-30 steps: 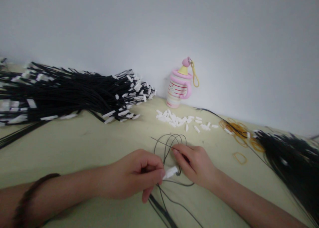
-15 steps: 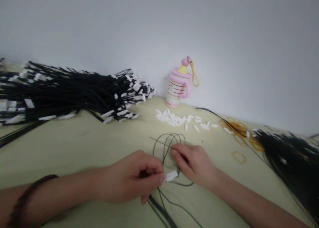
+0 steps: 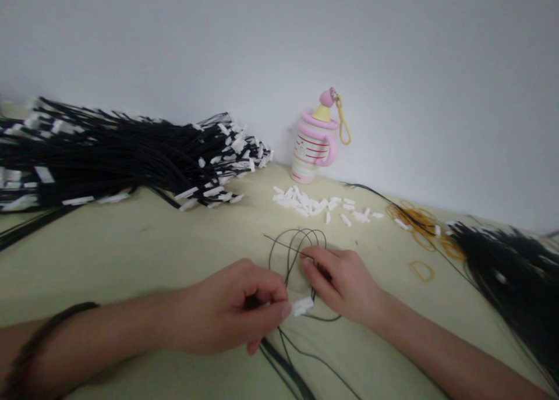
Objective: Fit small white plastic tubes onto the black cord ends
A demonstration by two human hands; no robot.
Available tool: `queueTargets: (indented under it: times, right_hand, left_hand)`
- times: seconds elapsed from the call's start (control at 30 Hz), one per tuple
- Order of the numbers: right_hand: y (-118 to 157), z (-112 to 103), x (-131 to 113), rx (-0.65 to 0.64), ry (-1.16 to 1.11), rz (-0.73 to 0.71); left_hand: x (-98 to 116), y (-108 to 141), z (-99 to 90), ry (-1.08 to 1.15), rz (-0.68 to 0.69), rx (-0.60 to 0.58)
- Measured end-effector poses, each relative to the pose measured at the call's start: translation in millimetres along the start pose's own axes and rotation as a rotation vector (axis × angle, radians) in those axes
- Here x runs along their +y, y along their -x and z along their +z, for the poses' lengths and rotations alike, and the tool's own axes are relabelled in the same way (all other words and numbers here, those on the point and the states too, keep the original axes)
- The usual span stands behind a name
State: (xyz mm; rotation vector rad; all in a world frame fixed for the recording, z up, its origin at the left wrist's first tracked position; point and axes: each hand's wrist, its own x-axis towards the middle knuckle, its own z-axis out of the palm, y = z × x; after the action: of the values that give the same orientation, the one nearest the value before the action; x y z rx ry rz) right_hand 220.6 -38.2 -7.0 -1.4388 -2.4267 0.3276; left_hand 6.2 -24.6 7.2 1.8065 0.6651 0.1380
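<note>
My left hand (image 3: 242, 307) is closed in a pinch on a white plastic connector (image 3: 303, 306), which juts out to the right past the fingertips. My right hand (image 3: 345, 280) pinches a thin black wire (image 3: 286, 247) between thumb and forefinger, and the wire's loose end points up and left. Between the hands, thin black wires curl in several loops (image 3: 269, 260) over the table. More black wires (image 3: 321, 359) run from beneath my left hand toward the near edge of the view. Whether a wire sits in the connector I cannot tell.
A large bundle of black cables (image 3: 109, 155) with white connectors lies at the left. Loose white connectors (image 3: 301, 202) are heaped before a pink striped cup-shaped keychain (image 3: 310, 147) by the wall. Yellow rubber bands (image 3: 419, 222) and another black wire bundle (image 3: 515, 289) lie at the right.
The view has shifted slightly, so the keychain and cable bundle appear a little higher. Both hands keep nearly the same pose and grip.
</note>
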Motion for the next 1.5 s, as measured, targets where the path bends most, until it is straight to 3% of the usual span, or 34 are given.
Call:
queueTargets:
  times: [1.5]
  right_hand:
    - [-0.1, 0.9, 2.2, 0.023, 0.022, -0.007]
  left_hand:
    - [0.1, -0.6, 0.1, 0.009, -0.013, -0.004]
